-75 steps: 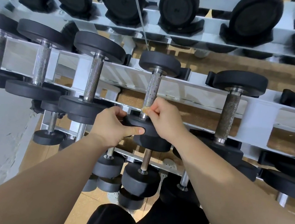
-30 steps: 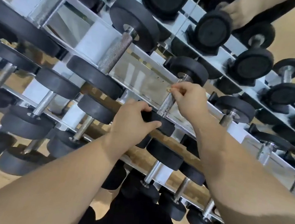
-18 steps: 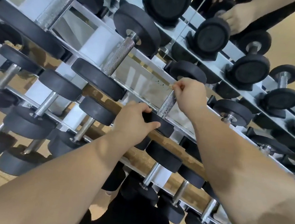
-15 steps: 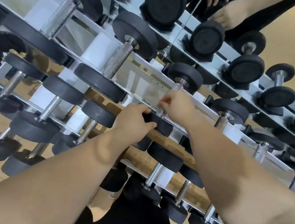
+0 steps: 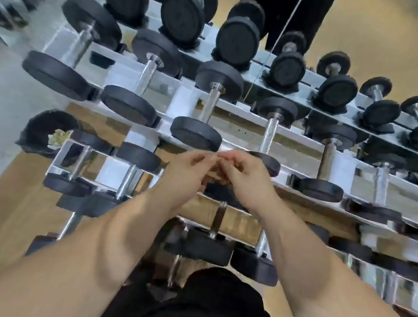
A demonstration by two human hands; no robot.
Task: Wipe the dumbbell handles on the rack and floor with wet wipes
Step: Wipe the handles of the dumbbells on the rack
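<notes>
Regripping, apparently: right hand (image 5: 244,180) fingers curl round a small wipe (image 5: 213,176), soft, limp and light. Left hand (image 5: 188,171) meets it, grip unclear in blur. Dumbbell handle (image 5: 268,135) just beyond right hand: stiff metal, heavy; wrap wipe mid-shaft.

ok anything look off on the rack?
Two things. A crumpled pale wad sits by the left end of the lower tier, against a black rounded object; too blurred to identify. And one middle-tier dumbbell handle, right of the right hand, looks dull brown while its neighbours shine. No dumbbell looks askew.
</notes>
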